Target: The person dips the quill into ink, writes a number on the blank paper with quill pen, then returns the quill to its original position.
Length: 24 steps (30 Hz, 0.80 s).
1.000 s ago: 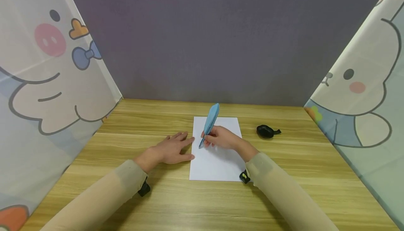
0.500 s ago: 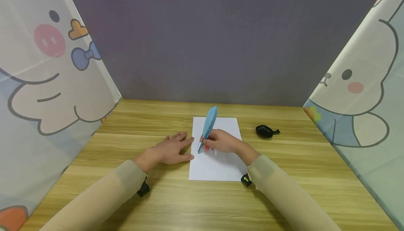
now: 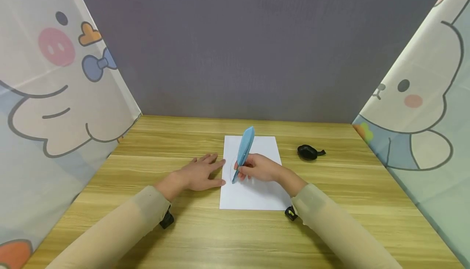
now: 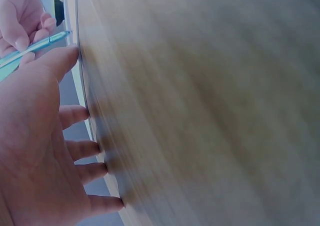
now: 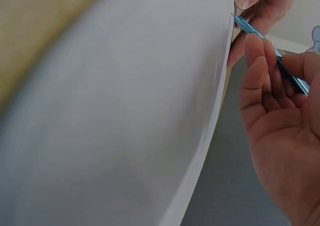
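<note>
My right hand (image 3: 262, 168) pinches a blue pen (image 3: 244, 146) with a broad feather-shaped top. The pen slants over a white sheet of paper (image 3: 253, 199), its tip right at the surface near the left side. A thin curved line shows on the paper just left of the tip. In the right wrist view, thumb and fingers close round the slim teal barrel (image 5: 248, 27). My left hand (image 3: 201, 174) lies flat with fingers spread, thumb and index fingertips at the sheet's left edge. The left wrist view shows those fingers (image 4: 82, 149) straight, pressed down on the surface.
A small black oval object with a short strap (image 3: 308, 152) lies on the wooden table (image 3: 176, 138) to the right of the paper. A grey panel (image 3: 242, 48) stands behind the table. Cartoon-printed cloths (image 3: 84, 110) hang on both sides.
My right hand has drawn the pen toward me, down the left part of the sheet. A curved line now shows there. My left hand has stayed in place.
</note>
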Tool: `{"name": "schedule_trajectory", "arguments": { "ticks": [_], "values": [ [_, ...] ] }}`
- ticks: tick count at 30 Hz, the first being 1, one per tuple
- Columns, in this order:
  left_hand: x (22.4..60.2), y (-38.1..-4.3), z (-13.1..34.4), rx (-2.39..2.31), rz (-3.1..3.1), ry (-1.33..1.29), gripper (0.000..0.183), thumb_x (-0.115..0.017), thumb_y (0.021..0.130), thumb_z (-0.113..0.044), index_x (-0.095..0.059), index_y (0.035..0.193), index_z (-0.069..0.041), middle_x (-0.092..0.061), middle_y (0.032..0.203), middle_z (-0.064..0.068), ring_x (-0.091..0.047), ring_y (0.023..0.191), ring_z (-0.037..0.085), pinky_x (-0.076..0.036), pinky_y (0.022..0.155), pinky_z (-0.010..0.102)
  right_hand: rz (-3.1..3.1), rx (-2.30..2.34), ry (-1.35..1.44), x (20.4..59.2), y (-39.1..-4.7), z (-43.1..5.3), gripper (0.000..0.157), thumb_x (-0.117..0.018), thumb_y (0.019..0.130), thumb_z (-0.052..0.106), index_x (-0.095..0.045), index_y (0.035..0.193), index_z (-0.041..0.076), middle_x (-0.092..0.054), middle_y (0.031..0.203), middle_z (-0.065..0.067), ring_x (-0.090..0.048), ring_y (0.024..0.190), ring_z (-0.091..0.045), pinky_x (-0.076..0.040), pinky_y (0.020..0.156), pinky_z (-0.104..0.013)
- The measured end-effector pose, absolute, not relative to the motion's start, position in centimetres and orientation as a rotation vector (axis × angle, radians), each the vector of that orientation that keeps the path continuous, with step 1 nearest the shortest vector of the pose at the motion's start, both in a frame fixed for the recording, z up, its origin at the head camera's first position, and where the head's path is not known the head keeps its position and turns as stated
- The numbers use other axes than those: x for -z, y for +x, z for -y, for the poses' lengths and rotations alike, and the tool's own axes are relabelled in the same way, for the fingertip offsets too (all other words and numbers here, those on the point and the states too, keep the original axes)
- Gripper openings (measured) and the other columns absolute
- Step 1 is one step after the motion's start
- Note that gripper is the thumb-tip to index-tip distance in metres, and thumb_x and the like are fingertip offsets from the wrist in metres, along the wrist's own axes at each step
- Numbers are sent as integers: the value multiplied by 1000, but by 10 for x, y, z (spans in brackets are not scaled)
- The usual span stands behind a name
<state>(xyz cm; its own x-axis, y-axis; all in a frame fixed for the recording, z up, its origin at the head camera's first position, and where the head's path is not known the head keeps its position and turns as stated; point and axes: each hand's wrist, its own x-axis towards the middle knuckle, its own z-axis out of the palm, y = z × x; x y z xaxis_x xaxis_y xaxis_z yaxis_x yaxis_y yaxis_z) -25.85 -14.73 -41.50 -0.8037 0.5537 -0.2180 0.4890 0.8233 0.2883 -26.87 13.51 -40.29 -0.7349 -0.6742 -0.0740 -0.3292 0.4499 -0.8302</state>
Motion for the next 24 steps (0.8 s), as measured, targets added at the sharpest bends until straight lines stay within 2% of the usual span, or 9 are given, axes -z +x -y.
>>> {"name": "schedule_trajectory", "arguments": {
  "ticks": [5, 12, 24],
  "values": [
    [414, -258, 147, -299, -2721, 798, 85, -54, 108, -69, -31, 176, -23, -20, 184, 18, -21, 169, 46, -22, 131, 76, -2296, 1189, -833, 402, -263, -138, 22, -56, 113, 14, -72, 121, 1, -78, 100, -8, -73, 90, -15, -60, 77, -32],
    [411, -257, 146, -305, -2716, 802, 85, -54, 109, -67, -31, 176, -21, -20, 183, 19, -21, 169, 47, -22, 130, 76, -2281, 1186, -852, 402, -257, -144, 21, -56, 113, 11, -72, 121, -1, -78, 97, -8, -72, 90, -19, -59, 75, -30],
    [412, -258, 147, -308, -2707, 799, 84, -53, 109, -67, -29, 176, -23, -17, 184, 18, -18, 170, 46, -20, 131, 76, -2251, 1183, -859, 405, -251, -157, 22, -57, 113, 12, -72, 121, -2, -78, 97, -9, -71, 88, -15, -58, 73, -27]
  ]
}}
